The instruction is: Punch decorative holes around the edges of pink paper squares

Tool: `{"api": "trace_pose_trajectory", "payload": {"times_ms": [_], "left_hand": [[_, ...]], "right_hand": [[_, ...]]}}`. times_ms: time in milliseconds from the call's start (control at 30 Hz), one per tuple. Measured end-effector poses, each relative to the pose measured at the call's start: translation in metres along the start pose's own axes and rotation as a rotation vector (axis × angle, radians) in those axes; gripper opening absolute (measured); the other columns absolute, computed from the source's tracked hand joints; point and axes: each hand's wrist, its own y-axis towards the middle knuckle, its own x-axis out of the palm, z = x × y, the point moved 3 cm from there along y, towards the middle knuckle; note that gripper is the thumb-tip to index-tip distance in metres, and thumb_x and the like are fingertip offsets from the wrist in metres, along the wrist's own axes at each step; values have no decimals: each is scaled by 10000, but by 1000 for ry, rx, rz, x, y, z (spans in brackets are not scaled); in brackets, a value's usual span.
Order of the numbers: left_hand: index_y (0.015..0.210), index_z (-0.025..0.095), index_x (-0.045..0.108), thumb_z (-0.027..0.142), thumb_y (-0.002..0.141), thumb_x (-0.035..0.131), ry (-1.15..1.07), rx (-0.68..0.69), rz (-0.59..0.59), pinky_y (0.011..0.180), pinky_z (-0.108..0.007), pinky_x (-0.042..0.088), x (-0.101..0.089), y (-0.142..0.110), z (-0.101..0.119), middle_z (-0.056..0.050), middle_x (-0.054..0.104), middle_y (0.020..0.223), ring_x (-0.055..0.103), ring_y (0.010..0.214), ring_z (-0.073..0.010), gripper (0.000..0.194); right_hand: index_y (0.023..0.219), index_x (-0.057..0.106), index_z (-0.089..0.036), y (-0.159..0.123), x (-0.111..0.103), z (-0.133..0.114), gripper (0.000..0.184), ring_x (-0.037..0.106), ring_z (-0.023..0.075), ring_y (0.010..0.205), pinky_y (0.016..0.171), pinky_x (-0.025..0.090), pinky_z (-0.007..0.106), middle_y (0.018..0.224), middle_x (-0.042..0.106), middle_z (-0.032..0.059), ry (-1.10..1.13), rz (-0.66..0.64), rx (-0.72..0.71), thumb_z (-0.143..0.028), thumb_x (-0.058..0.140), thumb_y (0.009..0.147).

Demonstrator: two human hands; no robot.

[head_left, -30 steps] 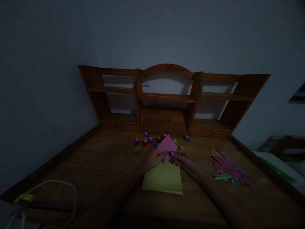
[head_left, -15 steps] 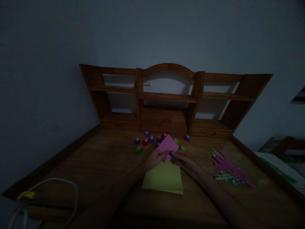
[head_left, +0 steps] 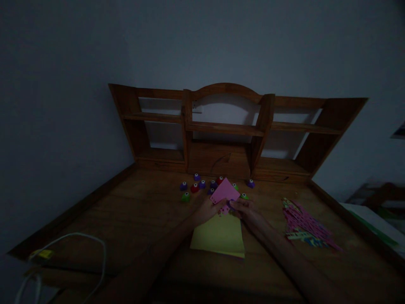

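While left hand (head_left: 205,212) pinches pink paper (head_left: 225,190), right hand (head_left: 249,212) clamped round purple craft punch (head_left: 232,204) at pink paper's lower-right edge; both by far end of yellow paper (head_left: 218,237).

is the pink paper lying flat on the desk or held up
Held up: the left hand grips the pink paper near its lower edge.

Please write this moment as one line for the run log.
left hand: holds pink paper; right hand: holds purple object at paper's edge; below: yellow paper; far right: coloured strips
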Motion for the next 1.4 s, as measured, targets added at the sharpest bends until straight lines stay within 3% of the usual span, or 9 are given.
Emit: {"api": "trace_pose_trajectory", "payload": {"times_ms": [100, 333, 500, 700, 833, 1167, 1400], "left_hand": [[836, 170, 627, 431, 863, 516, -45, 11, -90, 532, -250, 477, 3, -2, 0, -47, 668, 750, 601, 606, -156, 285], [914, 152, 592, 462, 873, 507, -94, 41, -138, 520, -223, 469, 4, -4, 5, -43, 645, 765, 571, 590, -128, 324], [886, 152, 611, 446, 870, 517, -29, 22, -110, 531, -226, 469, 2, -4, 7, -42, 651, 746, 582, 596, -135, 308], [919, 146, 618, 461, 861, 526, -120, -16, -112, 524, -229, 477, 6, 2, -15, -48, 662, 789, 589, 603, -136, 334], [947, 132, 616, 480, 844, 549, -172, -59, -78, 543, -230, 484, 5, 5, -23, -52, 664, 828, 590, 623, -131, 369], [1058, 131, 601, 434, 839, 586, -265, -54, -141, 648, -263, 519, 3, 2, -14, -88, 674, 986, 635, 790, -173, 375], [1010, 125, 624, 414, 843, 582, -214, -68, -137, 605, -261, 520, 2, 2, -11, -75, 685, 893, 634, 733, -170, 337]], "right_hand": [[758, 662, -155, 1, -2, 1, 274, 364, 83, 505, 473, 224, 250, 631, 565, 1, 20, 15, -16, -394, 776, 685], [828, 676, -165, 2, -4, 1, 238, 370, 88, 522, 487, 222, 252, 680, 585, 8, 19, 22, -34, -358, 760, 716], [803, 667, -166, 1, -4, 0, 255, 361, 91, 503, 487, 219, 259, 630, 569, -4, 5, 21, -25, -395, 747, 724], [693, 640, -160, 3, -7, 0, 280, 375, 89, 475, 473, 208, 264, 568, 553, -8, -77, 43, -40, -422, 730, 734], [755, 655, -170, 4, -6, 0, 257, 426, 94, 512, 503, 274, 257, 628, 581, -3, -7, 32, -16, -419, 717, 748], [806, 685, -169, 4, -12, 1, 266, 486, 105, 559, 540, 327, 255, 655, 603, 4, 7, 65, 12, -420, 733, 734], [851, 706, -175, 6, -8, 3, 266, 515, 110, 595, 548, 355, 257, 724, 635, 17, 60, 39, 17, -405, 742, 722]]}}
